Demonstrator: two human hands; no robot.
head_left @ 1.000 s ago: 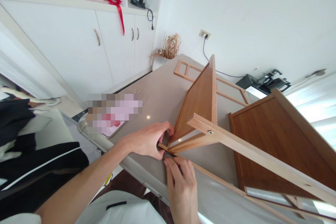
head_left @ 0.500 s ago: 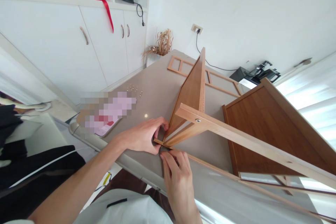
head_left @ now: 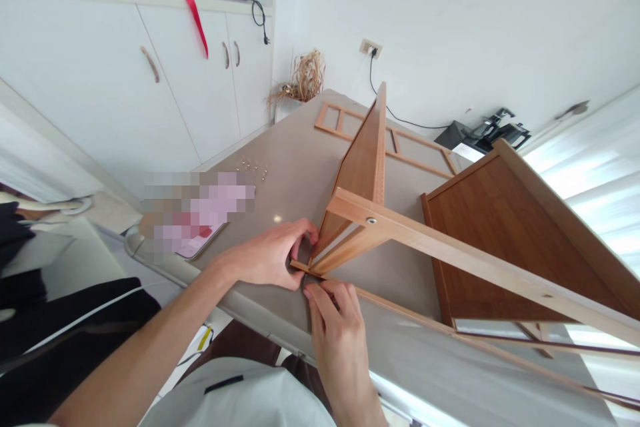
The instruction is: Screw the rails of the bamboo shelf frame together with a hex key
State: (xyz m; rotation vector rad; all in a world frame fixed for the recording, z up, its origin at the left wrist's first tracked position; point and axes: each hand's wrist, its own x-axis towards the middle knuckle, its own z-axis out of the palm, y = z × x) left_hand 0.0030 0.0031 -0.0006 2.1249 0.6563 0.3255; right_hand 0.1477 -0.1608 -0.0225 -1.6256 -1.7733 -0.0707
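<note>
Left hand (head_left: 270, 257) is still pinching the wooden frame (head_left: 450, 247), steadying it, while right hand (head_left: 341, 323) is staying close, grip unclear.

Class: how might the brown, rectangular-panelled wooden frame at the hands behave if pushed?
Likely stiff: the brown, rectangular-panelled wooden frame has straight edges. It might slide, since the flat, grey-brown tabletop reflects light.

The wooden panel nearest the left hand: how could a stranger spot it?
Find the grey-beige table, then the left hand at its near edge. The wooden panel rises beside that hand. It stands left of the other solid panel; the ladder-like frame behind lies flat.
</note>
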